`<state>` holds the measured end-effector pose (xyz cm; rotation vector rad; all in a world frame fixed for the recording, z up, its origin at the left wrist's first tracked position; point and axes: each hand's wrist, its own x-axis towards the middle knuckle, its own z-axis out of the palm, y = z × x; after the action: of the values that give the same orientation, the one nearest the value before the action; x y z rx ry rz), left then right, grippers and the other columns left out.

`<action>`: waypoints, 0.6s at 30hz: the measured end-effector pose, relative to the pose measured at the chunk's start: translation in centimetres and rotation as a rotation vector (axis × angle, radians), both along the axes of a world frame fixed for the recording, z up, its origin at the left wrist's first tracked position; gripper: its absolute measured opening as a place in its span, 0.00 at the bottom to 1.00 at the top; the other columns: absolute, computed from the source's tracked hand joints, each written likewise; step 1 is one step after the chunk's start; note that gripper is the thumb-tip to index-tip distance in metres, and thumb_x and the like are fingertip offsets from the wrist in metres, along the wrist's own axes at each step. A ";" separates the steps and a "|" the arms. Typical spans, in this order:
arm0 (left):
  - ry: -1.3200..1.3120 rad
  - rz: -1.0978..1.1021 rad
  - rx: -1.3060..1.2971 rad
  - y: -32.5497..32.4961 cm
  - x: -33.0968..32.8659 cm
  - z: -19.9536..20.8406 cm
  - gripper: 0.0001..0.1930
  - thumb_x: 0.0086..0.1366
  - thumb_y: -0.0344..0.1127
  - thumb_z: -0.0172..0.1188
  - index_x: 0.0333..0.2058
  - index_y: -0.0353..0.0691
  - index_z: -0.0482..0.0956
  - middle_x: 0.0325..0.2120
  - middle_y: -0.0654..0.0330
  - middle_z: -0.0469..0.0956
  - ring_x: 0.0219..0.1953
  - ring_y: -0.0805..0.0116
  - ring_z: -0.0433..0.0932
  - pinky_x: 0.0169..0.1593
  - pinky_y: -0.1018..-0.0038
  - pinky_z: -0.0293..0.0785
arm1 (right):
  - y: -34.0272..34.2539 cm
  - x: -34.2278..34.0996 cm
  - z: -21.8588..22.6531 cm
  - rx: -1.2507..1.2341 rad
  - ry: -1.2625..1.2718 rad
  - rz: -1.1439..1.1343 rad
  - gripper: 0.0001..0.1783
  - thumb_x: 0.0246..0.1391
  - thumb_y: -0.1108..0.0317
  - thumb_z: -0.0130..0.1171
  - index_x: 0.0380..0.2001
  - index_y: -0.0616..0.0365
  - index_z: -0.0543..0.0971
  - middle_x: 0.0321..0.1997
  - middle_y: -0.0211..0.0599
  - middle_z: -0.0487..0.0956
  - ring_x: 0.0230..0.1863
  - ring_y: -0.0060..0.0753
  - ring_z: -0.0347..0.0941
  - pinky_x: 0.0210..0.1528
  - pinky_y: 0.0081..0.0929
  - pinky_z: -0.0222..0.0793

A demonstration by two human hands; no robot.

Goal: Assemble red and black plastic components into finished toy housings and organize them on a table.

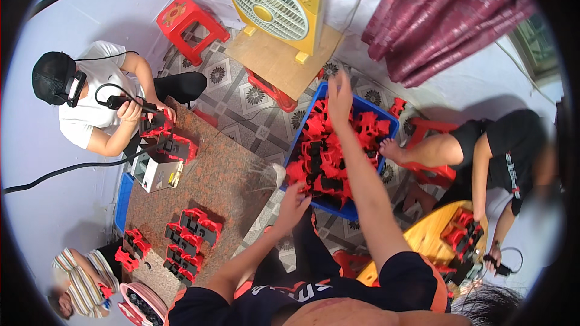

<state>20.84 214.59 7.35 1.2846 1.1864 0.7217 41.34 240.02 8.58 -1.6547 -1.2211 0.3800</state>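
red-and-black parts (326, 158) in blue crate (370, 107): seemingly light, stiff plastic; best gripped by outer edges. right hand (340, 99): fingers extended, apparently empty. left hand (292, 210): cannot tell whether grasping.

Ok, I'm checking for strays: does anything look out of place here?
Yes: a lone red part lies outside the blue crate, by its far right corner, apparently on the patterned floor. It looks odd because the similar parts beside it are heaped inside the crate.

Red-and-black parts (327, 156) heaped in blue bin (394, 127)
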 end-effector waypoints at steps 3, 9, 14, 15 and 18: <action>0.037 -0.210 -0.224 -9.4 -5.7 -1.1 0.22 0.64 0.35 0.61 0.54 0.37 0.69 0.40 0.56 0.78 0.40 0.70 0.79 0.42 0.71 0.75 | -18.2 -4.2 -6.5 -0.346 0.186 -0.160 0.23 0.63 0.58 0.50 0.55 0.62 0.71 0.47 0.51 0.78 0.50 0.52 0.75 0.53 0.38 0.69; 0.368 -0.588 -0.028 -19.8 -14.2 -6.6 0.14 0.65 0.45 0.56 0.35 0.38 0.77 0.33 0.46 0.79 0.37 0.45 0.79 0.39 0.56 0.75 | -47.4 -16.7 -10.7 -0.957 -0.203 0.015 0.24 0.51 0.52 0.59 0.49 0.53 0.78 0.53 0.48 0.75 0.57 0.50 0.69 0.56 0.44 0.66; 0.489 -0.850 -0.147 -23.1 -20.0 -7.9 0.17 0.66 0.46 0.56 0.27 0.38 0.77 0.15 0.53 0.77 0.21 0.54 0.79 0.29 0.59 0.72 | -57.5 -24.0 -9.7 -1.181 -0.352 0.469 0.24 0.45 0.50 0.63 0.44 0.48 0.82 0.59 0.48 0.69 0.63 0.56 0.59 0.58 0.62 0.55; 0.476 -0.848 -0.149 -24.0 -20.5 -7.8 0.16 0.66 0.45 0.56 0.26 0.38 0.76 0.15 0.54 0.76 0.20 0.58 0.79 0.28 0.62 0.72 | -58.8 -24.6 -9.8 -1.214 -0.299 0.416 0.24 0.45 0.50 0.63 0.44 0.48 0.82 0.59 0.48 0.69 0.63 0.56 0.59 0.58 0.62 0.55; 0.455 -0.908 -0.136 -25.2 -21.4 -6.8 0.15 0.66 0.43 0.57 0.26 0.38 0.76 0.13 0.57 0.76 0.19 0.64 0.78 0.27 0.66 0.72 | -62.1 -26.6 -9.3 -1.230 -0.151 0.287 0.24 0.44 0.51 0.63 0.43 0.49 0.82 0.55 0.46 0.72 0.61 0.56 0.60 0.57 0.65 0.54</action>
<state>-0.61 189.44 0.53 1.7150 0.8256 -0.3226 14.76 177.93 -0.68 -2.5327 -1.4351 1.4102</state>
